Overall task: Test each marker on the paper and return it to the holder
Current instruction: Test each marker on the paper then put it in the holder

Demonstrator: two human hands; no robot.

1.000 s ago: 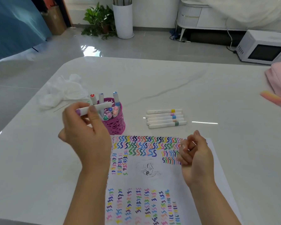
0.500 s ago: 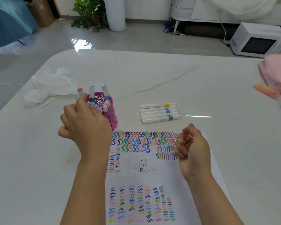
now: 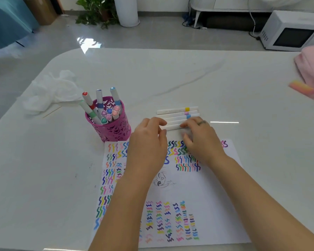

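A row of white markers (image 3: 177,113) with coloured bands lies on the table beyond the paper (image 3: 203,192), which is covered in coloured squiggles. My left hand (image 3: 148,144) pinches the left end of the nearest marker (image 3: 173,127) in that row. My right hand (image 3: 202,140), with a ring on one finger, closes on the same marker's right part. The marker still lies level at the table. To the left stands the pink perforated holder (image 3: 114,132), filled with several capped markers; three stick up taller than the rest.
A crumpled white tissue (image 3: 51,91) lies at the far left of the white marble table (image 3: 188,75). A pink pouch (image 3: 311,69) and a pink-orange eraser (image 3: 302,88) sit at the right edge. A microwave (image 3: 290,31) stands on the floor beyond.
My left hand has put the purple-tipped marker into the holder and moved right to the row. My right hand has reached forward from the paper to the same nearest marker.
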